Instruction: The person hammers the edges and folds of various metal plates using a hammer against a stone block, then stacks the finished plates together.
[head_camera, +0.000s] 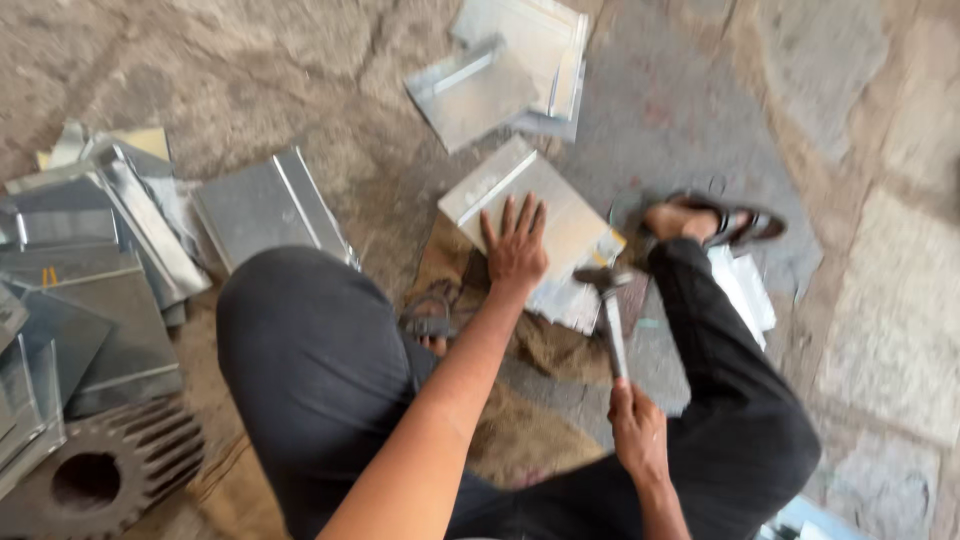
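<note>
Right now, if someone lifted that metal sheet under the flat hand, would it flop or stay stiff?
The metal sheet looks thin with a folded edge, so probably light and fairly stiff. Its shiny face may be slippery. The left hand presses it flat, so it might shift otherwise.

1. Single head-worn view, looking steeply down over the squatting person's knees onto the stone floor (700, 110).
2. Close range: forearms and nearby metal sheets (100, 260) fill the frame.
</note>
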